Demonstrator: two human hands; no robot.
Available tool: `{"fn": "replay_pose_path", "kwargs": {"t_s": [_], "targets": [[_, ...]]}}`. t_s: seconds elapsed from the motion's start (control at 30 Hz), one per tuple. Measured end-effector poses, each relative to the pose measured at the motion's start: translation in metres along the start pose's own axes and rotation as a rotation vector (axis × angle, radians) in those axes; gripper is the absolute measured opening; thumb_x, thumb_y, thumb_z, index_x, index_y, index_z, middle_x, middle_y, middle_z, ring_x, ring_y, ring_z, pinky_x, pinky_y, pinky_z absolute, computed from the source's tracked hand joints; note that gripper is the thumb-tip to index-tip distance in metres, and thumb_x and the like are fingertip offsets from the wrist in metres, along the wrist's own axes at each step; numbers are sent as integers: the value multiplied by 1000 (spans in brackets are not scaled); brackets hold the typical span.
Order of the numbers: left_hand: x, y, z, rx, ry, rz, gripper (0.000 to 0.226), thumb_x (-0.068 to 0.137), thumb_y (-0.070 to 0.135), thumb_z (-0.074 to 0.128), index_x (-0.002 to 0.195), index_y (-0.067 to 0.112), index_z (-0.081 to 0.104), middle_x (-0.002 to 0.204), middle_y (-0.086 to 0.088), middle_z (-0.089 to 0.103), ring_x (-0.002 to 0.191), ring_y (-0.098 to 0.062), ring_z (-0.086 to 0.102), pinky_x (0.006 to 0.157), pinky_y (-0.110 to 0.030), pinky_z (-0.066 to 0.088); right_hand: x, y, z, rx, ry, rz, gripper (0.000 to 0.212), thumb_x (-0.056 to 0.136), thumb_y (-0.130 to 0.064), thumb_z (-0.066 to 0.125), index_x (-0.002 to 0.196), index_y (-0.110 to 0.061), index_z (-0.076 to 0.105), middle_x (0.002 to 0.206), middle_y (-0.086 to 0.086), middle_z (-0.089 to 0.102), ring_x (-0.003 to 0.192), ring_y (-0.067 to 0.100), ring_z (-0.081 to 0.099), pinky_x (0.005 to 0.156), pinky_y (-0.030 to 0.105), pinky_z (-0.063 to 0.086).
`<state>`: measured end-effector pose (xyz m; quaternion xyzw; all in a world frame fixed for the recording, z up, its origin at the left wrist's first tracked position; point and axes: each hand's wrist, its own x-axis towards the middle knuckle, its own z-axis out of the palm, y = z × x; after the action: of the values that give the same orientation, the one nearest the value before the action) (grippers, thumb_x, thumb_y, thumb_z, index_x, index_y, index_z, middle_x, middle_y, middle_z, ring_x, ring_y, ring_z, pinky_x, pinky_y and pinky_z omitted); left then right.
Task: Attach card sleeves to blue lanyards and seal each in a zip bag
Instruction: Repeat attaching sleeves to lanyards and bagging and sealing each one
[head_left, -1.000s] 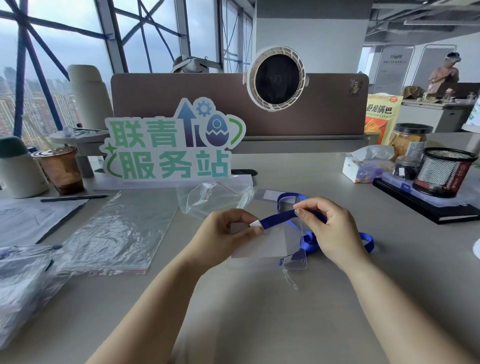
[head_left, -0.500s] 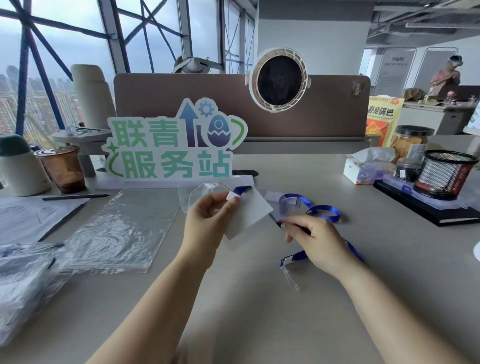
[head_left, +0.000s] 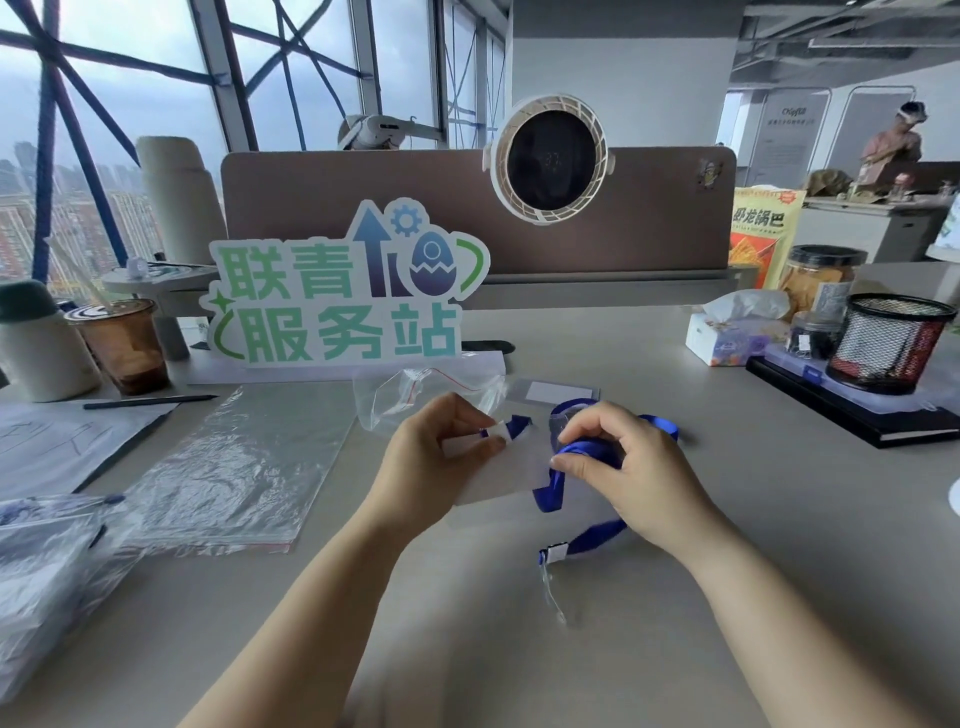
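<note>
1. While both hands work mid-desk (head_left: 467, 654), bare grey surface lies open toward the viewer; a sign (head_left: 343, 291) bounds the back, a mesh cup (head_left: 891, 343) the right, flat bags (head_left: 234, 467) the left.
2. One clear rectangular sleeve (head_left: 498, 475) is pinched at its top by the left hand (head_left: 436, 460), thumb against forefinger; a second sleeve (head_left: 553, 389) lies flat behind.
3. One glossy blue lanyard (head_left: 597, 538): the right hand (head_left: 641, 480) pinches its loop with curled fingers, and its clip end lies on the desk.
4. One crumpled zip bag (head_left: 410, 397) lies just behind the left hand.

A: Card sleeve (head_left: 501, 470)?
B: Clear, flat, lifted off the desk (head_left: 467, 649); blue lanyard (head_left: 595, 536) end at its top edge.
A: Lanyard's remainder?
B: Loops to the desk, clip end nearest. Zip bag (head_left: 405, 397): crumpled, just behind.
</note>
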<state>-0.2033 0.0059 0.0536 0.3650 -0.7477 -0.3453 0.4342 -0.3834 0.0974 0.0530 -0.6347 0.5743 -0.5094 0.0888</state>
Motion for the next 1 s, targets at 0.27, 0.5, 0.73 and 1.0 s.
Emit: {"fn": "replay_pose_path", "kwargs": {"t_s": [0.27,0.5,0.73,1.0], "targets": [[-5,7,-9,-90,-246,74,11,78,12,75,78,18,66,74,14,69,67,0,61,62,-14,47,5,1,-2,102,50,73,17,79,-5,71,82,-20,65,82,-7,67,73,1,59,68,8,43],[-6,5,-18,-411,-412,-22,6,80,9,70,81,14,66,80,-1,68,64,-14,59,54,-21,46,6,0,-7,312,56,136,22,79,1,68,77,-20,74,80,-4,74,80,7,67,73,13,49],[-3,-5,-22,-506,-463,-100,11,77,10,73,80,20,69,84,-3,67,72,-17,61,63,-24,49,6,1,-6,463,-52,237,12,67,-23,68,72,-29,77,87,-3,75,88,7,67,78,12,49],[-2,-7,-19,-594,-370,-148,7,74,17,72,76,21,67,78,-3,64,68,-18,58,58,-25,47,5,13,-1,411,-78,293,14,81,-22,65,91,-23,75,96,4,74,94,12,66,88,22,51]]}}
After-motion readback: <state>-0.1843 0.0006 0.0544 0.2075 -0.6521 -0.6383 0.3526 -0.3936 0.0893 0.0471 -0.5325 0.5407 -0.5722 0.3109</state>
